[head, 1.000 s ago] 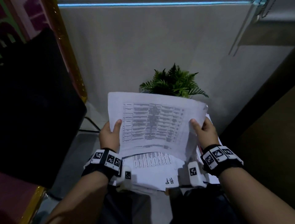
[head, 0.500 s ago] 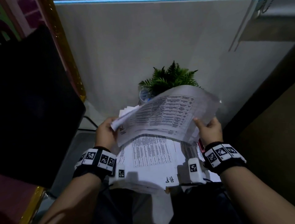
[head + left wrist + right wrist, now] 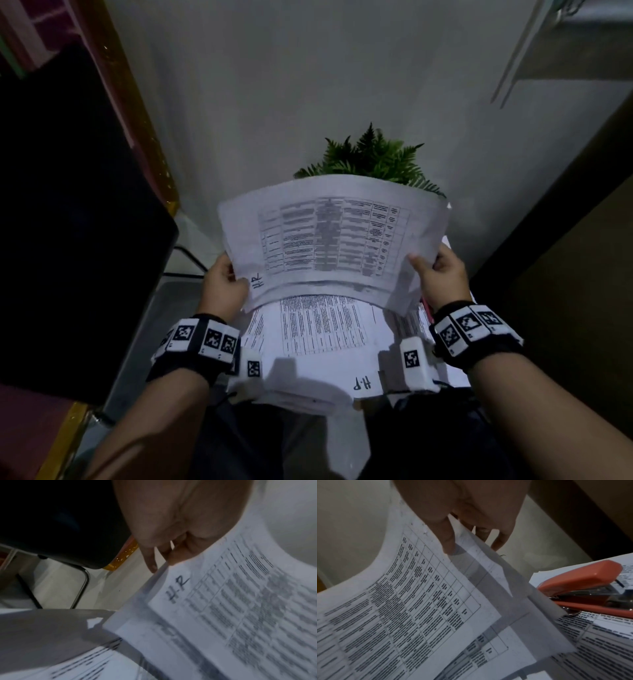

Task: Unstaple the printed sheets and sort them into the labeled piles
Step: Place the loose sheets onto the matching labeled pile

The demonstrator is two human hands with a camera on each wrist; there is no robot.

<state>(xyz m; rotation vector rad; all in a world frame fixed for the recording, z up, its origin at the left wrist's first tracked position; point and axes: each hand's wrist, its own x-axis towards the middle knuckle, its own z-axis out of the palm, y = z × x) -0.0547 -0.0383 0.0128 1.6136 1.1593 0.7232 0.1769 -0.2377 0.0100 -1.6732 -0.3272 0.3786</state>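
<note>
A dim room with a pale wall (image 3: 291, 85) fills the far view; a black chair (image 3: 68, 222) stands at the left, and a green fern (image 3: 370, 161) rises at the far end of a small surface covered in paper.

Both hands hold up a set of sheets (image 3: 332, 240) above the surface. The left hand (image 3: 222, 284) grips the set's left edge, thumb on top and fingers curled behind, right beside a handwritten "H.R" mark (image 3: 178, 588) in the near-left corner. The right hand (image 3: 442, 277) pinches the right edge, its thumb (image 3: 448, 543) pressed on the printed face and the fingers behind the paper. The top sheet shows a printed table; it bows upward between the hands, and more than one layer shows at the edges. Whether a staple joins them cannot be told.

Under the held set lies a pile (image 3: 322, 342) of printed pages, its near-right corner marked "H.P" (image 3: 363, 383). More pages (image 3: 599, 628) lie on the right, and an orange stapler (image 3: 583, 582) rests on them just right of the held set. Each wrist carries a black band with square markers.
</note>
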